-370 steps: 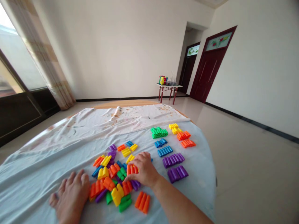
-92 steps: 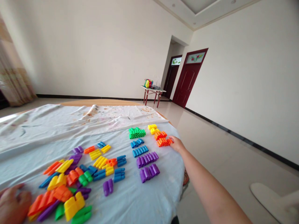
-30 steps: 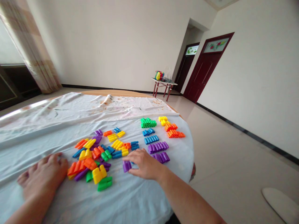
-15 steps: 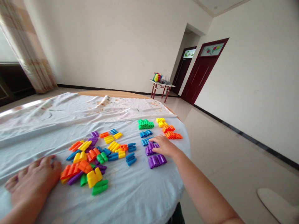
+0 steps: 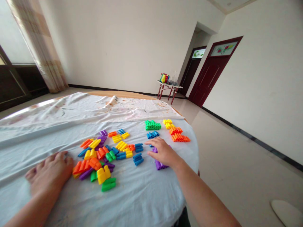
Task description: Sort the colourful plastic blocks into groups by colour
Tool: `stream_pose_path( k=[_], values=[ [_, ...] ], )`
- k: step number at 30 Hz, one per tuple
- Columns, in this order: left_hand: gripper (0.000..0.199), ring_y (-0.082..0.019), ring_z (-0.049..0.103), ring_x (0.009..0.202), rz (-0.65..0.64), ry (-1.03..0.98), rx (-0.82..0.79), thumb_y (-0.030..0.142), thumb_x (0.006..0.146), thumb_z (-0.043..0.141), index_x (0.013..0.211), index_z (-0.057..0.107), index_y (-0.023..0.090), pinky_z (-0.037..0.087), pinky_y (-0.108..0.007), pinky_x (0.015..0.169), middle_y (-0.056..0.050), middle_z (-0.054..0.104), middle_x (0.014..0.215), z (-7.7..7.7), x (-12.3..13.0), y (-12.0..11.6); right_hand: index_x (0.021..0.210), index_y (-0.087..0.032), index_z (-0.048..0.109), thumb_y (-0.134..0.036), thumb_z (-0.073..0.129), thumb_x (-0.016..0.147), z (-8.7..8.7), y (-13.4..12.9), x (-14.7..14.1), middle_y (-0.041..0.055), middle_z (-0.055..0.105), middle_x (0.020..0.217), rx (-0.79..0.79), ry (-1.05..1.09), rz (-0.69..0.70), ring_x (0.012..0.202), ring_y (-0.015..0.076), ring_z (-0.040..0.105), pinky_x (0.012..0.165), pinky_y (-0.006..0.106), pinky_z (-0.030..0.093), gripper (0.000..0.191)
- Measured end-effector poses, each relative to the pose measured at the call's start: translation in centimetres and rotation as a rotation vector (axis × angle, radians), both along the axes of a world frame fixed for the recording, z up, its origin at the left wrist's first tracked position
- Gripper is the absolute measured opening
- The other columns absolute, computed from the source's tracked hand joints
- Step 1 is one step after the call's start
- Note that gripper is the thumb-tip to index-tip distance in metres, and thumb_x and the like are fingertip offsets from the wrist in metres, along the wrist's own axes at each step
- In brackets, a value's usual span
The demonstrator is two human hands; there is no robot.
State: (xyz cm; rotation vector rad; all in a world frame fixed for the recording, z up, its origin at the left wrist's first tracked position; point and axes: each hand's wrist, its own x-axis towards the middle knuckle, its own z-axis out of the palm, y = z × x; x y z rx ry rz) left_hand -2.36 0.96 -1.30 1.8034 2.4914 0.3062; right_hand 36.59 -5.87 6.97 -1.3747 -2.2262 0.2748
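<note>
My left hand (image 5: 50, 170) lies on the light blue cloth with its fingers spread, just left of a mixed pile of orange, yellow, green, purple and blue plastic pieces (image 5: 95, 164). Over the purple pieces (image 5: 161, 165) on the right hovers my right hand (image 5: 164, 153), its fingers apart and nothing visible between them. It hides part of the purple and lower blue pieces. Behind it are a row of blue pieces (image 5: 152, 135), a green group (image 5: 152, 125), a yellow group (image 5: 168, 124) and orange groups (image 5: 180, 137).
The round table carries a wrinkled cloth (image 5: 132, 198), its far part white and stained. A small table (image 5: 169, 84) with a colourful bag stands by the far wall, near dark red doors (image 5: 214, 71). A white rounded object (image 5: 285, 212) is at lower right.
The view has shifted, so the table's contents appear further right. My right hand has moved slightly left relative to the purple pieces and now covers more of the lower blue row. My left hand stays beside the pile.
</note>
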Motion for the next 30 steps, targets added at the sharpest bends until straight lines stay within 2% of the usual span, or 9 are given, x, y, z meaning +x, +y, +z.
stream_pose_path(
  k=[3, 8, 11, 14, 18, 22, 27, 30],
  values=[
    [0.058, -0.035, 0.033, 0.126, 0.044, -0.006, -0.018, 0.048, 0.084, 0.015, 0.127, 0.044, 0.023, 0.021, -0.046, 0.104, -0.013, 0.042, 0.136, 0.3, 0.3, -0.2, 0.113, -0.019, 0.061, -0.024, 0.066, 0.079, -1.2, -0.3, -3.3, 0.0056, 0.063, 0.111, -0.005, -0.035, 0.069, 0.106, 0.0179, 0.054, 0.096, 0.031, 0.038, 0.035],
    [0.058, -0.034, 0.033, 0.127, 0.042, -0.012, -0.015, 0.047, 0.084, 0.015, 0.128, 0.044, 0.023, 0.02, -0.045, 0.105, -0.013, 0.041, 0.137, 0.6, 0.5, -0.4, 0.109, -0.019, 0.063, -0.026, 0.069, 0.076, -3.6, -0.1, -5.9, 0.0071, 0.063, 0.101, -0.017, -0.211, -0.031, 0.1, 0.0219, 0.052, 0.09, 0.034, 0.041, 0.034],
    [0.057, -0.034, 0.034, 0.126, 0.038, -0.009, -0.007, 0.047, 0.084, 0.016, 0.127, 0.045, 0.023, 0.021, -0.045, 0.104, -0.013, 0.042, 0.136, 0.7, 0.6, -0.5, 0.099, -0.019, 0.065, -0.028, 0.073, 0.073, -4.0, 0.0, -6.2, 0.0064, 0.061, 0.094, -0.017, -0.242, -0.038, 0.097, 0.0222, 0.049, 0.086, 0.034, 0.042, 0.029],
    [0.057, -0.033, 0.035, 0.125, 0.042, 0.0, 0.011, 0.047, 0.084, 0.015, 0.126, 0.046, 0.023, 0.021, -0.045, 0.104, -0.013, 0.044, 0.135, 0.8, 0.7, -0.7, 0.093, -0.019, 0.064, -0.029, 0.07, 0.077, -4.0, 0.1, -6.6, 0.0048, 0.059, 0.093, 0.028, -0.155, 0.033, 0.095, 0.0197, 0.048, 0.087, 0.032, 0.04, 0.02],
    [0.058, -0.034, 0.038, 0.123, 0.035, -0.003, 0.022, 0.048, 0.085, 0.015, 0.125, 0.047, 0.022, 0.023, -0.046, 0.103, -0.014, 0.045, 0.134, 0.8, 0.7, -0.8, 0.095, -0.019, 0.06, -0.026, 0.066, 0.081, -4.3, -0.2, -7.5, 0.0039, 0.059, 0.097, 0.109, -0.005, 0.142, 0.096, 0.0176, 0.047, 0.091, 0.031, 0.038, 0.017],
    [0.057, -0.035, 0.039, 0.121, 0.025, -0.002, 0.036, 0.047, 0.085, 0.017, 0.125, 0.048, 0.021, 0.024, -0.047, 0.102, -0.015, 0.046, 0.133, 0.8, 0.7, -0.9, 0.093, -0.019, 0.059, -0.019, 0.066, 0.079, -4.9, -1.2, -7.2, 0.0041, 0.057, 0.102, 0.086, 0.033, 0.212, 0.101, 0.0173, 0.048, 0.092, 0.03, 0.038, 0.015],
    [0.054, -0.034, 0.039, 0.121, 0.035, -0.001, 0.045, 0.046, 0.085, 0.021, 0.124, 0.049, 0.021, 0.024, -0.047, 0.102, -0.014, 0.047, 0.132, 0.9, 0.9, -0.9, 0.091, -0.02, 0.06, -0.017, 0.068, 0.076, -4.9, -2.3, -5.8, 0.004, 0.058, 0.102, 0.004, 0.029, 0.134, 0.101, 0.0189, 0.051, 0.091, 0.032, 0.04, 0.017],
    [0.055, -0.034, 0.038, 0.123, 0.031, -0.002, 0.046, 0.046, 0.085, 0.02, 0.125, 0.047, 0.021, 0.024, -0.047, 0.102, -0.014, 0.046, 0.134, 0.9, 1.0, -0.9, 0.103, -0.02, 0.06, -0.021, 0.07, 0.074, -4.7, -2.5, -5.6, 0.0059, 0.058, 0.11, -0.006, 0.025, 0.087, 0.106, 0.0203, 0.049, 0.094, 0.034, 0.039, 0.03]
  ],
)
